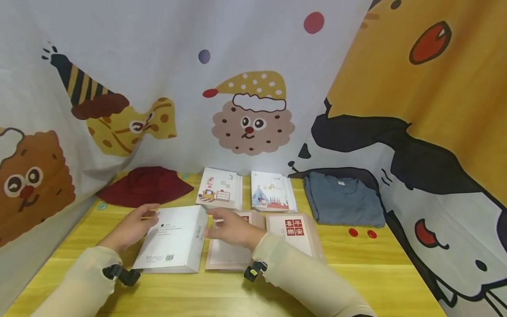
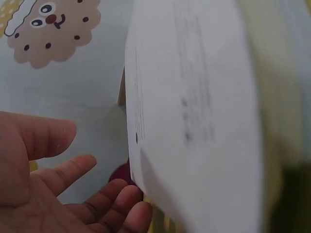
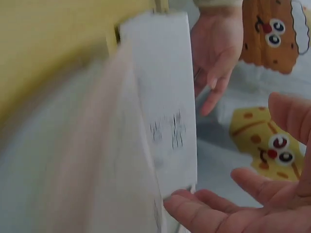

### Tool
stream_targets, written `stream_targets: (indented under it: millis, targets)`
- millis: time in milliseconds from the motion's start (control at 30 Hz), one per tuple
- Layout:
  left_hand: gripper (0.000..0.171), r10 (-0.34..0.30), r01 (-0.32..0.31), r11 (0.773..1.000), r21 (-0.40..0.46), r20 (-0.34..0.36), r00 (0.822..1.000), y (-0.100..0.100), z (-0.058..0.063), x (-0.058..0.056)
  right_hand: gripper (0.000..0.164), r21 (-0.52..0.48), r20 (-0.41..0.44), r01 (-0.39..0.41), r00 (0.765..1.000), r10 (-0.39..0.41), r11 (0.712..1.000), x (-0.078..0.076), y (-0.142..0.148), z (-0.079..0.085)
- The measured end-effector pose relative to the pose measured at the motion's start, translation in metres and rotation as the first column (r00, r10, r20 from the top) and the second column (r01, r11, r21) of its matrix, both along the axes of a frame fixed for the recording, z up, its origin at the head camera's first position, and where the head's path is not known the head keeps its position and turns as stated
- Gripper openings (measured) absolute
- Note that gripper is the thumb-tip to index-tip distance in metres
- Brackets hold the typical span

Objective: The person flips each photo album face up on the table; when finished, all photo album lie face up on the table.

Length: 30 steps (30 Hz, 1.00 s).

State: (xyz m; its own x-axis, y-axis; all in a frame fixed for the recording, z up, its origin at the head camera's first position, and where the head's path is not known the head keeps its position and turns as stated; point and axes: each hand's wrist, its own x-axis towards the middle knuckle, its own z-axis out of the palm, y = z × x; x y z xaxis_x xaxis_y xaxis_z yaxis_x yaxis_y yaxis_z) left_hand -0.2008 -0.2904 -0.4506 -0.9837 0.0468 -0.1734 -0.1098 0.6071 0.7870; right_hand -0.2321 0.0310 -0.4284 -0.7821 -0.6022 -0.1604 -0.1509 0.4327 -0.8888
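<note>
A thick white book (image 1: 172, 242) with a barcode lies on the yellow table at front left, its lettered spine facing right. My left hand (image 1: 132, 226) is at its left edge; in the left wrist view the thumb is spread away and the fingertips (image 2: 138, 213) are right at the book's edge. On the other side, my right hand (image 1: 233, 226) has its fingertips by the spine (image 3: 172, 121), thumb lifted clear. Neither hand curls round the book. Beneath my right hand, a pink-edged book (image 1: 229, 255) is partly hidden.
Another pink-edged book (image 1: 295, 237) with red characters lies to the right. Two illustrated white books (image 1: 219, 189) stand further back. A dark red hat (image 1: 146, 187) is at back left, a folded blue-grey shirt (image 1: 342, 200) at back right, with red discs (image 1: 353, 232) before it. A printed curtain (image 1: 178, 66) hangs behind.
</note>
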Motion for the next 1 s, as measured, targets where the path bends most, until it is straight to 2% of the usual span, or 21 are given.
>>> stream_targets:
  millis: [100,233,367,533,800,867,1000]
  targets:
    - [0.061,-0.012,0.012,1.000,0.007,0.026,1.000,-0.006,-0.002,0.004,0.073,-0.016,0.041,-0.011,0.999,0.012,1.000,0.010,-0.006,-0.001]
    - [0.068,-0.071,0.067,0.997,0.047,0.088,0.994,-0.015,-0.004,0.009,0.077,-0.035,0.090,-0.029,0.995,0.032,0.999,0.022,-0.014,-0.002]
    - [0.075,-0.139,0.117,0.982,0.147,0.147,0.979,-0.023,-0.005,0.015,0.080,-0.053,0.118,-0.050,0.991,0.056,0.997,0.031,-0.020,-0.004]
    - [0.078,-0.194,0.139,0.954,0.266,0.195,0.961,-0.028,-0.002,0.021,0.082,-0.032,0.124,-0.044,0.991,0.047,0.999,0.043,-0.028,-0.006]
    - [0.092,-0.259,0.170,0.902,0.398,0.182,0.948,-0.032,-0.010,0.022,0.087,0.036,0.041,-0.008,0.999,0.007,0.999,0.055,-0.042,-0.009]
    - [0.093,-0.262,0.172,0.895,0.411,0.174,0.949,-0.032,-0.012,0.021,0.087,0.048,0.031,0.003,0.999,-0.005,0.999,0.056,-0.043,-0.009]
    - [0.092,-0.251,0.164,0.900,0.403,0.173,0.952,-0.032,-0.013,0.020,0.086,0.034,0.047,0.023,0.999,-0.024,0.999,0.056,-0.043,-0.009]
